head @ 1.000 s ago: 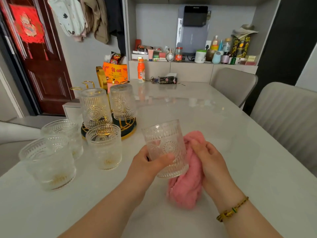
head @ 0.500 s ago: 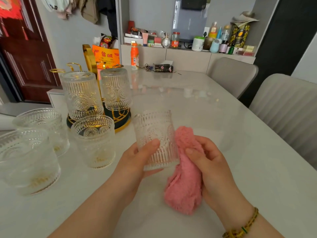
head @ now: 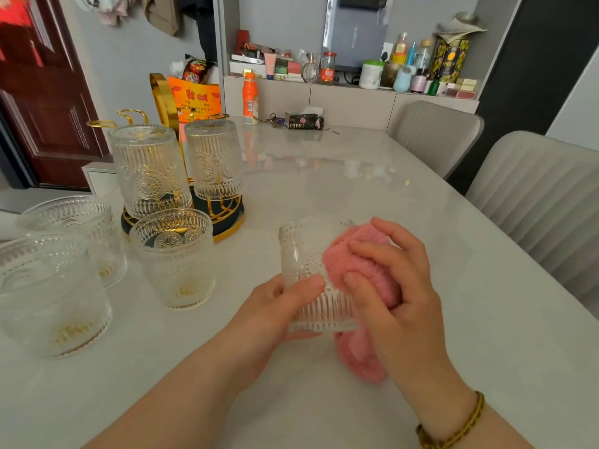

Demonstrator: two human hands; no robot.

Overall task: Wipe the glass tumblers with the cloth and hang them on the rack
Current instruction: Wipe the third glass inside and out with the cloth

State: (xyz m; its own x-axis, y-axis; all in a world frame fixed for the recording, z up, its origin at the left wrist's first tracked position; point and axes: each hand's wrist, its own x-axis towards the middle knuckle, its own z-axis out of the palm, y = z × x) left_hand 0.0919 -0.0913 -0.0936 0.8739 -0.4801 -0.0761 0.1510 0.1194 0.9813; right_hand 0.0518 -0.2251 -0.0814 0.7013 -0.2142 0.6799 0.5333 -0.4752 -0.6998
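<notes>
Your left hand grips the held tumbler just below the centre of the frame. The thumb lies across the ribbed front near the base and the fingers curl round behind and under the glass. The tumbler is mouth up and tilted slightly.

Your right hand is closed on the pink cloth, with thumb and fingers pressing a bunched part of it against the tumbler's right side, up to the rim. The rest of the cloth hangs below that hand toward the table. A braided bracelet sits on your right wrist at the lower right.

The rack, gold wire on a dark round base, stands at centre left. Two glasses hang on it upside down: the left hung tumbler and the right hung tumbler. Bare gold hooks rise behind the left one.

Three more stand mouth up on the table. The front tumbler is just before the rack's base. The back-left tumbler and the near-left tumbler are at the left edge of the frame, close together.

At the table's far end, upper centre, you have an orange bottle and a dark tissue pack. Two grey chairs stand along the right side
</notes>
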